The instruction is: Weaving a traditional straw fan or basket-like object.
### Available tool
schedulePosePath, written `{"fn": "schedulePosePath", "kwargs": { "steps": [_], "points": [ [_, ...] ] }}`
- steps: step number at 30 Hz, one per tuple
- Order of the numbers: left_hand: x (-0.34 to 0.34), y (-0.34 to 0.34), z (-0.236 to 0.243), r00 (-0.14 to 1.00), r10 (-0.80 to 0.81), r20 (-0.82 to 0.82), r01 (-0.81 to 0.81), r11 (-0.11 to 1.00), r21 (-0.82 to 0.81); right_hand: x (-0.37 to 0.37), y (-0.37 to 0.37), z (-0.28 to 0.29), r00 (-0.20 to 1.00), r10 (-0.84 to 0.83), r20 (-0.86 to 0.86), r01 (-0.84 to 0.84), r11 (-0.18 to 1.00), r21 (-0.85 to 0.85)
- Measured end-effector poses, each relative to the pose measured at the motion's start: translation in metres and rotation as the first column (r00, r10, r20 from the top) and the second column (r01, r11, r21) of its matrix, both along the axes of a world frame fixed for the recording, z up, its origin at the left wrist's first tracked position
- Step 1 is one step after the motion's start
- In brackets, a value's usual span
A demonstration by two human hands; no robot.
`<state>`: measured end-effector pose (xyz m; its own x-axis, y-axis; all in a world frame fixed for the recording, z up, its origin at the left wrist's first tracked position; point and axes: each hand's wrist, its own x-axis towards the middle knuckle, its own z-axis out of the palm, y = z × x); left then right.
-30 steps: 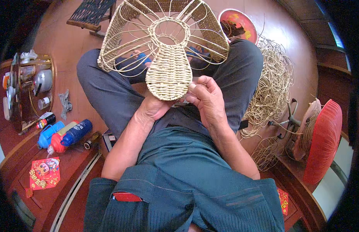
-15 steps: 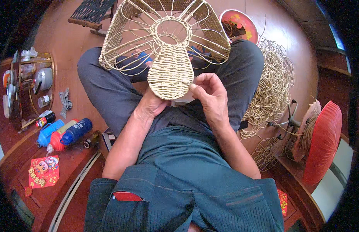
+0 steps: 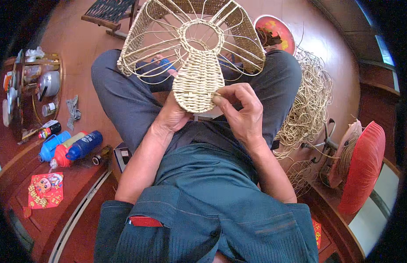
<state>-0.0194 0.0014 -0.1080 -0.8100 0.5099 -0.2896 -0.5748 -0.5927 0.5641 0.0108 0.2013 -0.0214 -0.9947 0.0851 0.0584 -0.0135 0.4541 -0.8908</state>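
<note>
A pale cord basket (image 3: 127,52) lies across my lap, with an open frame of spokes and wire-like loops. From a round ring in the spokes, a tightly woven rounded panel (image 3: 198,81) reaches toward me. My left hand (image 3: 173,115) holds this panel from below, its fingers hidden behind the weave. At the panel's right edge, the thumb and forefinger of my right hand (image 3: 243,109) are pinched near the lower corner. Whether they grip a single strand or the edge itself is too small to tell.
A heap of loose cord (image 3: 311,101) lies on the floor at right, beside a red round-faced object (image 3: 363,168). A red basin (image 3: 282,33) stands beyond my right knee. Flasks (image 3: 84,145) and a shelf rack (image 3: 34,87) are at left. A slatted chair (image 3: 107,13) stands far left.
The basket and panel appear slightly further right in the picture, as the view has shifted. My right fingertips have moved in closer over the panel's edge. The left hand keeps its hold.
</note>
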Motion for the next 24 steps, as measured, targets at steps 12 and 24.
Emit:
{"fn": "schedulePosePath", "kwargs": {
  "steps": [12,24],
  "points": [
    [-0.001,-0.011,0.028,0.961,0.250,0.116,-0.240,0.966,-0.096,0.011,0.016,-0.028,0.925,0.151,0.348,0.177,0.639,-0.748],
    [0.017,0.016,0.079,0.980,0.197,-0.037,-0.198,0.926,-0.321,0.005,0.003,-0.017,0.989,0.056,0.135,0.018,0.871,-0.490]
  ]
}}
